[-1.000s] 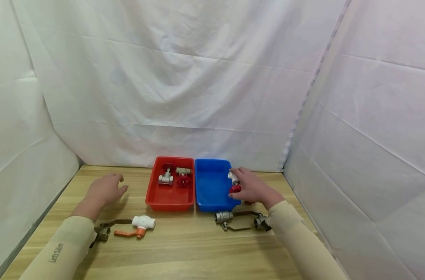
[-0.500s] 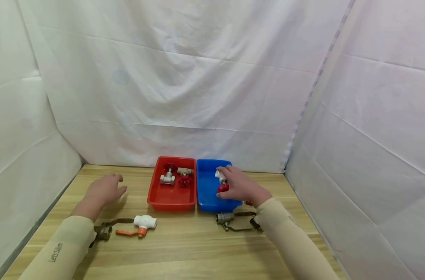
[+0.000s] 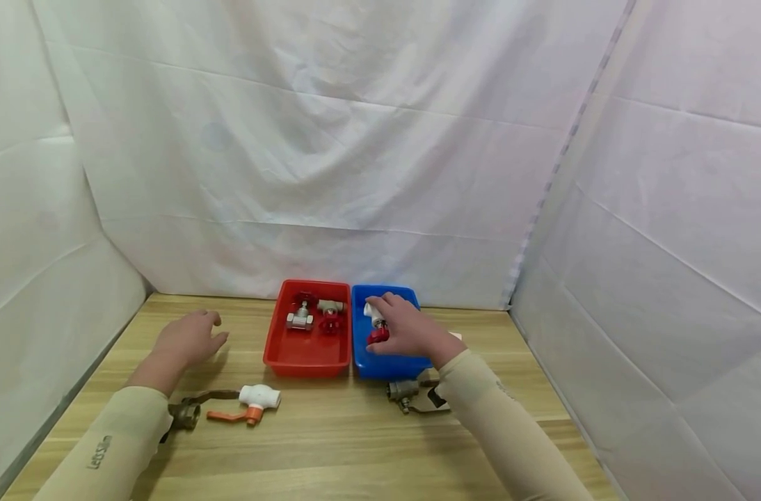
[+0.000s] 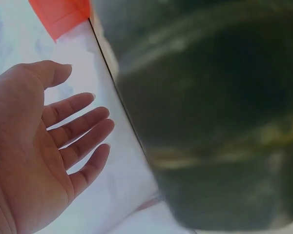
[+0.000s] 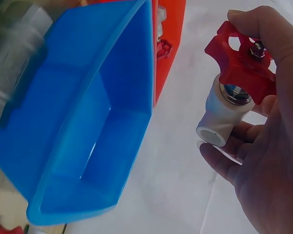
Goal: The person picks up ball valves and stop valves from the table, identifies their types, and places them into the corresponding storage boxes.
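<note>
My right hand [image 3: 407, 328] grips a white valve [image 5: 227, 109] with a red handwheel [image 5: 244, 63], thumb on the wheel and fingers round the white body. In the head view it overlaps the blue tray [image 3: 369, 365]. My left hand [image 3: 185, 339] is held over the table at the left with nothing in it, its fingers spread and slightly bent in the left wrist view. Inside the red tray [image 3: 307, 360] lie a silver valve [image 3: 300, 319] and a beige valve [image 3: 330, 319], both with red handwheels.
A white valve with an orange lever [image 3: 255, 400] and a brass valve [image 3: 185, 415] lie front left. Metal lever valves [image 3: 403, 391] lie before the blue tray, partly under the right sleeve. White cloth [image 3: 330, 139] hangs behind and at both sides.
My right hand has moved left with the white valve, from the blue tray's right rim to over its middle. My left hand has stayed put.
</note>
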Tool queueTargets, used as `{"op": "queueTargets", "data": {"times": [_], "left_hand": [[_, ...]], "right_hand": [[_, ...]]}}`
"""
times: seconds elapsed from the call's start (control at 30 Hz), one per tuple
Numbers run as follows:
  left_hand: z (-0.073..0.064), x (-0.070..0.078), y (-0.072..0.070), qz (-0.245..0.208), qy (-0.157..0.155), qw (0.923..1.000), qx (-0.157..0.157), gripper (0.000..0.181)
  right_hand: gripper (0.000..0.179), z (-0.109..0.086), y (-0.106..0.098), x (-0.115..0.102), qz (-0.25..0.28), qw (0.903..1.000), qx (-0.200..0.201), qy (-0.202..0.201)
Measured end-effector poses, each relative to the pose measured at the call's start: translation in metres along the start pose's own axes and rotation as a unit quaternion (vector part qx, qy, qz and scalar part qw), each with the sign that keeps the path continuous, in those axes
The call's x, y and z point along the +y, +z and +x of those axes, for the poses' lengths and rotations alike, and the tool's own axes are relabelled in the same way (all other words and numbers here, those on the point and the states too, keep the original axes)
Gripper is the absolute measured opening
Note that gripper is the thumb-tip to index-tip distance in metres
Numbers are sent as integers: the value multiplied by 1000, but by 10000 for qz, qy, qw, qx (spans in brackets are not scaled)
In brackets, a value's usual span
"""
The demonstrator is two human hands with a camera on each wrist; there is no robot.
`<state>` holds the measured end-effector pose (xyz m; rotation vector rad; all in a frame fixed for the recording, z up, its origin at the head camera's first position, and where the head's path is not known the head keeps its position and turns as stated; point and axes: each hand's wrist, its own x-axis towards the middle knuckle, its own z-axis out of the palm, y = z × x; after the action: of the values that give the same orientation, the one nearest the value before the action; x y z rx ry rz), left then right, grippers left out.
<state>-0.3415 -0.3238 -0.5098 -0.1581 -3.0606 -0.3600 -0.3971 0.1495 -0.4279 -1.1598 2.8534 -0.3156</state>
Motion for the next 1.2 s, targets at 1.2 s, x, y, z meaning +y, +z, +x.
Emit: {"op": "queueTargets", "data": {"times": [1.2], "left_hand": [[3,2,0,-101,0,9999,-48,44]], "right_hand": [[99,42,22,-46,46,9996,-243,-122]]}}
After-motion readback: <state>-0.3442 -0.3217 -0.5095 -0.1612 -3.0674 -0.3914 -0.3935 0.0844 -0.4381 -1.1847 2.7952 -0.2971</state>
